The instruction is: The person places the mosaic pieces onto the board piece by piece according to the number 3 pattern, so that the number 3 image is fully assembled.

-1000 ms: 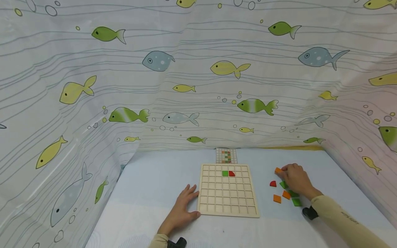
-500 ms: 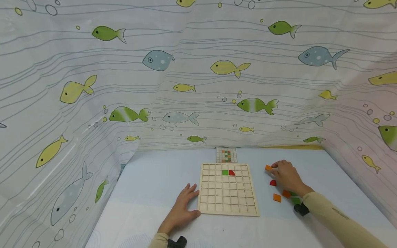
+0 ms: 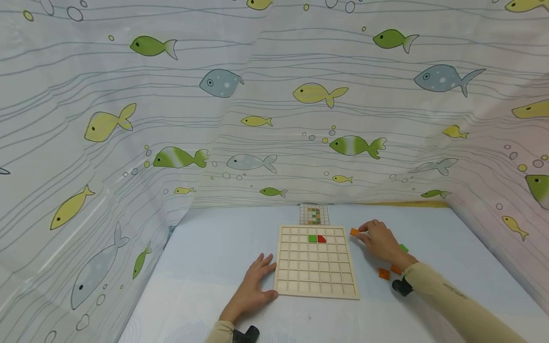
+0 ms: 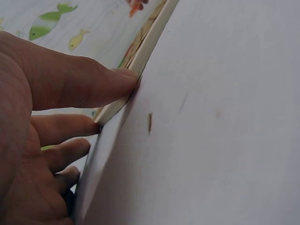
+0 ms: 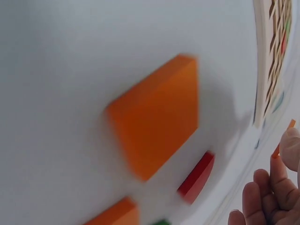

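My right hand pinches an orange square tile between thumb and fingertips, just off the board's right edge. In the right wrist view the same orange tile stands on edge in the fingers. A wooden grid board lies flat in the middle, holding a green square tile beside a red quarter-round tile. At the board's left edge my left hand rests with fingers spread; its thumb touches the near corner in the left wrist view.
A small pattern card with a coloured grid lies behind the board. Loose orange tiles, a green tile and a red piece lie at the right, partly behind my right hand. A fish-printed curtain closes off the back and sides.
My right hand has carried the orange tile leftward from the loose pile towards the board's upper right edge. My left hand has stayed at the board's left side.
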